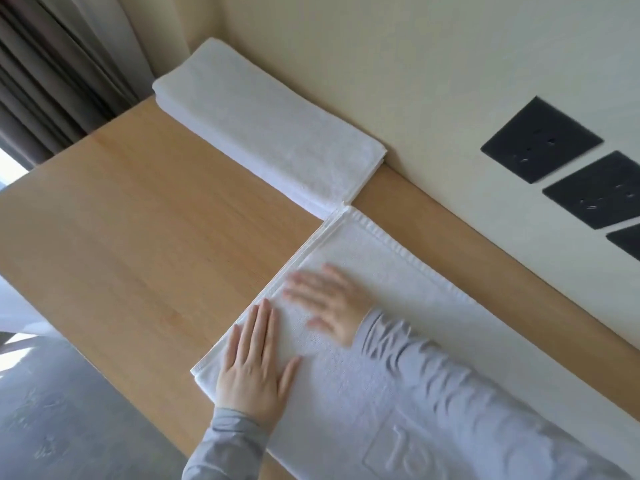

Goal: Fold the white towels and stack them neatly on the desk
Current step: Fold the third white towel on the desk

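A white towel (pixel 377 258) lies flat on the wooden desk (pixel 145 230), folded over so its edges line up at the near left corner; an embossed square mark shows near the bottom. My left hand (pixel 254 365) presses flat on its left end, fingers together. My right hand (pixel 329 303) lies flat on the towel just beyond, fingers spread and blurred by motion. A stack of folded white towels (pixel 266 126) sits against the wall at the desk's far corner, its end touching the flat towel's corner.
A cream wall (pixel 398 64) runs along the desk's far edge, with black socket plates (pixel 542 140) at right. Brown curtains (pixel 52 64) hang at upper left. Grey floor (pixel 52 410) lies beyond the desk's left edge.
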A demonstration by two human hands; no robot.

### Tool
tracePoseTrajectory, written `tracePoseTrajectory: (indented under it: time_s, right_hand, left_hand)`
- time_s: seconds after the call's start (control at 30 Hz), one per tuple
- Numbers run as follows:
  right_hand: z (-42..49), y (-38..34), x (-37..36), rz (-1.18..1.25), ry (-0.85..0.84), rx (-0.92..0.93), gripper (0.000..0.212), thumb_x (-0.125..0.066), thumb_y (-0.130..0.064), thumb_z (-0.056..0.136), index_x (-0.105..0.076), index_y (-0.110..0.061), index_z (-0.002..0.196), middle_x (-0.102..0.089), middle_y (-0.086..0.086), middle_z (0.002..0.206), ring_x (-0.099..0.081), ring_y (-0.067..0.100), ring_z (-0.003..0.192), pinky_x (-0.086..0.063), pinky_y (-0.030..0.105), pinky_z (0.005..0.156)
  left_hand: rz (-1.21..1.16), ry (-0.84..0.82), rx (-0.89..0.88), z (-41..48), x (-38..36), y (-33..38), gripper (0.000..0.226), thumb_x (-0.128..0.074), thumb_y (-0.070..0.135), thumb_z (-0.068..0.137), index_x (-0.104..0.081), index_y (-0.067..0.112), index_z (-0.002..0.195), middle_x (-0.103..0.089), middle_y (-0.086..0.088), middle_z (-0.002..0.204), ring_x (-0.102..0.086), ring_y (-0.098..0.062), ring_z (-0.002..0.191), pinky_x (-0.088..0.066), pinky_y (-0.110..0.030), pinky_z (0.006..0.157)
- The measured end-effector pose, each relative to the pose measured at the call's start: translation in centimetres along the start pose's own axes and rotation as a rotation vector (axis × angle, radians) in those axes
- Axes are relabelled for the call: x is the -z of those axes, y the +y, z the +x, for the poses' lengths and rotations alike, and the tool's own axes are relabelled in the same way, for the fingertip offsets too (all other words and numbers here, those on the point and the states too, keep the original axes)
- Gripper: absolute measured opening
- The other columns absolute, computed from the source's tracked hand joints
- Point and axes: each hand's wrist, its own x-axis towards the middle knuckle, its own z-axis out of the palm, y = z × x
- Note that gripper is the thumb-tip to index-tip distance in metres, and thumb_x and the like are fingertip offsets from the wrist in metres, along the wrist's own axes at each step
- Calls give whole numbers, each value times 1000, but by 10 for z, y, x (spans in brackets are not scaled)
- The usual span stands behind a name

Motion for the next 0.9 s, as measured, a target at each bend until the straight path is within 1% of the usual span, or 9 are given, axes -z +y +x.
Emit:
tracePoseTrajectory:
  time_s: [0.07, 0.13, 0.17, 0.4, 0.5, 0.63, 0.73, 0.83, 0.9]
  right_hand:
    - [1, 51, 13, -36, -45, -164, 54, -42, -35, 94, -32, -16, 144, -29, 3, 151, -25, 19, 141, -18, 50, 115]
    - [-4, 83, 17, -114, -118, -273, 55, -28, -35, 97, -14, -21, 149, -11, -5, 156, -10, 9, 144, -11, 48, 117]
    - [-5, 88, 15, -144, -126, -283, 55, -23, -34, 97, -11, -22, 149, -8, -8, 156, -7, 6, 144, -10, 47, 117]
    - [-7, 78, 7, -156, -24, -312, 53, -21, -31, 95, -21, -20, 147, -23, -5, 154, -18, 9, 142, -17, 50, 114]
    - [-13, 70, 2, -145, -15, -311, 53, -21, -32, 95, -20, -20, 147, -22, -5, 154, -16, 10, 143, -14, 49, 115]
    - [-16, 67, 2, -132, -43, -311, 55, -20, -34, 96, -16, -21, 149, -14, -7, 156, -8, 6, 143, -8, 42, 117]
    - [-10, 67, 8, -93, -2, -317, 53, -29, -33, 95, -26, -18, 146, -25, -5, 154, -20, 8, 142, -20, 38, 110]
    - [1, 58, 11, -56, 74, -360, 47, -39, -24, 94, -40, -13, 140, -39, -1, 147, -34, 14, 137, -27, 42, 104]
    - [10, 47, 8, -50, 54, -454, 46, -37, -22, 96, -36, -14, 142, -35, -2, 149, -29, 12, 139, -18, 46, 110]
  left_hand:
    - [-14, -1, 16, 1, -1, 1, 74, -21, 57, 93, -29, 3, 144, -26, -12, 153, -18, -20, 143, -15, -40, 116]
    - [-22, 16, 32, 1, -1, 2, 76, -23, 58, 92, -28, 4, 145, -25, -11, 153, -22, -22, 141, -15, -39, 115]
    - [-23, 24, 40, 1, -1, 2, 76, -24, 58, 91, -28, 4, 145, -24, -11, 153, -22, -22, 141, -15, -38, 115]
    - [-1, 15, 45, 0, 1, 3, 75, -23, 57, 91, -27, 5, 145, -24, -11, 154, -25, -25, 141, -18, -41, 114]
    - [9, 14, 48, -6, -1, 3, 75, -22, 58, 92, -29, 5, 144, -26, -11, 153, -24, -24, 141, -17, -40, 115]
    - [10, 16, 49, -13, 1, 4, 75, -21, 59, 92, -31, 5, 144, -27, -11, 152, -22, -22, 141, -13, -35, 116]
    - [-40, 47, 86, -12, 4, 6, 73, -18, 57, 92, -29, 8, 145, -26, -6, 152, -25, -20, 140, -10, -31, 116]
    - [-155, 98, 188, -8, 5, 7, 75, -13, 58, 91, -29, 9, 145, -30, -5, 151, -28, -21, 140, -18, -34, 116]
    - [-226, 132, 259, -7, 6, 8, 80, -13, 61, 90, -35, 4, 142, -39, -11, 147, -35, -28, 136, -24, -39, 114]
